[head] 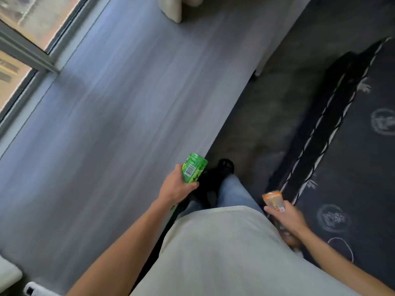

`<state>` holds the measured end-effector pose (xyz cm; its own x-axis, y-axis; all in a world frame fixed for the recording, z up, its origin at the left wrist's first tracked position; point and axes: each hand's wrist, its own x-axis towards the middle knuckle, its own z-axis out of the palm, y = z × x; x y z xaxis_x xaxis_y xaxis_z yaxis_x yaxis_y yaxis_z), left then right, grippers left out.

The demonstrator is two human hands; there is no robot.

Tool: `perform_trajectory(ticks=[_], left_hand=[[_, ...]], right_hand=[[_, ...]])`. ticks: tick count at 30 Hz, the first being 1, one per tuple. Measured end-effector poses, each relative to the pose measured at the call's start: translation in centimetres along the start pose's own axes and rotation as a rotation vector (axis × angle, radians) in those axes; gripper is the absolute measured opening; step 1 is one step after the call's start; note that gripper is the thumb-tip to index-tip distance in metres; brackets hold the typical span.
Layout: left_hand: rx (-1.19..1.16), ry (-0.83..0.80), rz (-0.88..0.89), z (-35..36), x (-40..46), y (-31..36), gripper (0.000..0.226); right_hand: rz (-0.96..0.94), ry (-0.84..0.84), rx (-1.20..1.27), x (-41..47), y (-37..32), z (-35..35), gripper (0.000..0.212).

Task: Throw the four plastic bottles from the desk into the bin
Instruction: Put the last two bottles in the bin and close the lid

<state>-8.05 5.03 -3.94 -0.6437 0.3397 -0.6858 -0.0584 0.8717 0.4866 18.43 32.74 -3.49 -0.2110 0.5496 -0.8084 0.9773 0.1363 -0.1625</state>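
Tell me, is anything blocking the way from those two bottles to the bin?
Cannot say: no bin is in view. The left hand holds the green bottle, the right hand the orange bottle, above bare floor and rug.

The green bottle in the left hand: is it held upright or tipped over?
Tipped. The green bottle lies slanted in the left hand, its base end pointing up and away from the person; its cap end is hidden below the hand.

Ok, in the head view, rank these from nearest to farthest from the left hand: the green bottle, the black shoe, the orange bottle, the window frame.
1. green bottle, gripped in the left hand itself.
2. black shoe, just to its right on the floor.
3. orange bottle, across the body in the right hand.
4. window frame, far upper left.
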Motion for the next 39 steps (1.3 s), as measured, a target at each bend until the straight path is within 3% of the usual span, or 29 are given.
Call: perform_trajectory(ticks=[7, 14, 19, 27, 34, 39], left_hand=[[0.193, -0.122, 0.158, 2.1, 6.4, 10.2, 0.067], [0.435, -0.203, 0.176, 4.6, 11.2, 16.3, 0.061], [0.5, -0.194, 0.078, 4.4, 13.2, 18.0, 0.057], [0.514, -0.257, -0.037, 2.1, 18.5, 22.6, 0.052], [0.478, -0.262, 0.041, 2.2, 27.1, 35.7, 0.064], [0.433, -0.288, 0.149, 4.4, 33.1, 48.0, 0.079]], right_hand=[[0.234, 0.017, 0.385, 0.0, 6.7, -0.5, 0.035], [0.276, -0.003, 0.546, 5.7, 8.1, -6.1, 0.033], [0.213, 0.026, 0.518, 11.1, 5.2, -13.3, 0.047], [0.043, 0.093, 0.558, 19.5, -4.6, -25.4, 0.042], [0.125, 0.077, 0.599, 24.1, -7.2, -29.9, 0.053], [0.313, 0.112, 0.643, 23.9, -5.5, -31.6, 0.04]])
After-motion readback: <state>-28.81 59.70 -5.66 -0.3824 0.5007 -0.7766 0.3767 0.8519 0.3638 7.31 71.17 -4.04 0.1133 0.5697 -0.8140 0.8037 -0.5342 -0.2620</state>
